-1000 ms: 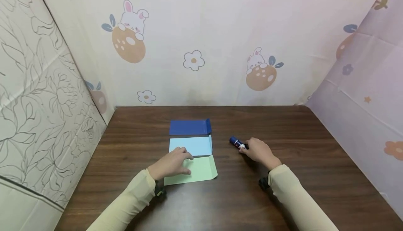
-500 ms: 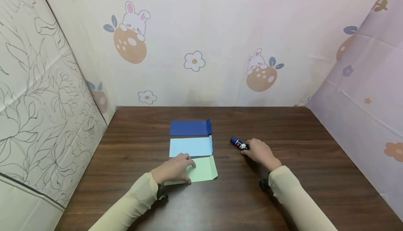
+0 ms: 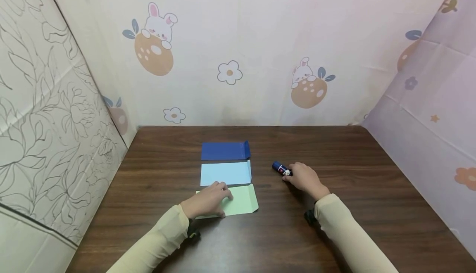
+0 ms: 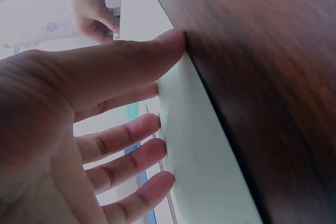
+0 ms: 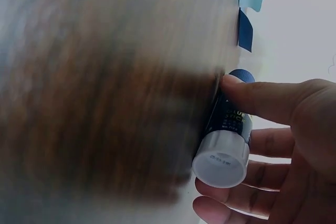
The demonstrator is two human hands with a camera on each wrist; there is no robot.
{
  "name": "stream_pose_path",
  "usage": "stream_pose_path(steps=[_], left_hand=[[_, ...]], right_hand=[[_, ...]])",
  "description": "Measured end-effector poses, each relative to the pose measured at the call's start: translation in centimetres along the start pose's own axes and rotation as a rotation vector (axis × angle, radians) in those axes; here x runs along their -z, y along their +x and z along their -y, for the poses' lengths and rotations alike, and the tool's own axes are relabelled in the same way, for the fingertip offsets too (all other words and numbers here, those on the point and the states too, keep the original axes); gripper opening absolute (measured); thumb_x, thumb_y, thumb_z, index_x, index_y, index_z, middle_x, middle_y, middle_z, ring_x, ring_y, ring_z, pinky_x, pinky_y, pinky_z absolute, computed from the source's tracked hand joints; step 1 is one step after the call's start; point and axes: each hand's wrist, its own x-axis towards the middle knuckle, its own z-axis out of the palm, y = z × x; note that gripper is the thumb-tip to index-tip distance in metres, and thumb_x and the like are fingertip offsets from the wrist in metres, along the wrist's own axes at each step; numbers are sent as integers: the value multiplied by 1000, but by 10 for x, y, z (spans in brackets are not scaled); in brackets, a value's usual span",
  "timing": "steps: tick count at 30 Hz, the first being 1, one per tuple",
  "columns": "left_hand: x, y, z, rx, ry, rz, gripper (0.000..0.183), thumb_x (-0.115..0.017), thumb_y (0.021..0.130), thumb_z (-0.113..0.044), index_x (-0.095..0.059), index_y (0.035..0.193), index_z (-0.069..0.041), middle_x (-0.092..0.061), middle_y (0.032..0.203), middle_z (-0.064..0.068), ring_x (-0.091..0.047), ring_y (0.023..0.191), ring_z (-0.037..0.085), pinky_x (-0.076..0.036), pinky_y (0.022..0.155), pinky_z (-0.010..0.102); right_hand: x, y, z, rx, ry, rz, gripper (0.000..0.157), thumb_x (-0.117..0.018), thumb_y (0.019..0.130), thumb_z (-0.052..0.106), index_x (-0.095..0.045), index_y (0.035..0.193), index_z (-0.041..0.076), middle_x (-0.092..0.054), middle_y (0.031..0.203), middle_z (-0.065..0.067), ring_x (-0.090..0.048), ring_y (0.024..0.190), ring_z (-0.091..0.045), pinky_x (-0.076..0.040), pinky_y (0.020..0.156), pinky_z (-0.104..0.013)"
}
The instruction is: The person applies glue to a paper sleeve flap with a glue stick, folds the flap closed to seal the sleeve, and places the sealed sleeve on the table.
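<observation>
A pale green envelope (image 3: 241, 200) lies nearest the person on the table, its flap unfolded at the right end. My left hand (image 3: 208, 200) rests on it with spread fingertips. In the left wrist view the thumb sits at the envelope's near edge and the other fingertips meet its surface. To the right, my right hand (image 3: 305, 179) holds a dark blue glue stick (image 3: 279, 168) lying low at the table. The right wrist view shows the thumb on the label, fingers around the far side, and the glue stick's white end (image 5: 220, 163) facing the camera.
Beyond the green envelope lie a light blue envelope (image 3: 225, 174) and a dark blue envelope (image 3: 223, 151), both with flaps at the right. They form a column on the brown wooden table (image 3: 275, 231). A printed cloth wall (image 3: 256, 95) rises behind the table.
My left hand has shifted slightly right and toward the person, its fingers and thumb coming down onto the green envelope. The right hand has stayed at the glue stick.
</observation>
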Motion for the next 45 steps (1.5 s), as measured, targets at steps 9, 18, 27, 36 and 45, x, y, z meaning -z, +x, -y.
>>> stream_pose_path(steps=[9,18,27,36,45], left_hand=[[-1,-1,-2,-35,21,16,41,-85,73,-27,-72,109,-14,-61,115,5,-52,100,19,-48,82,28],[-4,1,1,-41,15,-19,38,-84,75,-27,-72,109,-14,-60,119,5,-52,105,21,-48,86,32],[-6,0,5,-39,3,-34,30,-83,77,-22,-72,105,-15,-61,119,5,-54,104,22,-49,86,33],[-3,2,3,-45,13,-41,23,-80,80,-18,-71,101,-15,-62,117,5,-55,103,22,-49,87,33],[-5,3,3,-13,-12,-17,19,-79,80,-16,-72,98,-15,-62,116,3,-55,103,21,-50,85,32]], right_hand=[[-3,0,3,-11,9,3,38,-71,88,29,-67,111,-2,-67,100,-17,-61,81,-25,-50,70,-44],[0,6,2,-8,12,-32,32,-71,88,27,-68,104,0,-67,96,-15,-58,75,-24,-48,67,-44],[1,5,4,-13,55,-20,37,-68,90,28,-67,111,-3,-68,103,-19,-60,78,-24,-49,69,-43],[7,1,9,-41,141,-15,49,-65,93,28,-59,127,-7,-65,117,-27,-63,83,-25,-52,73,-44],[8,2,12,-7,197,-59,46,-66,93,29,-63,123,-5,-69,109,-24,-60,76,-22,-50,69,-40]])
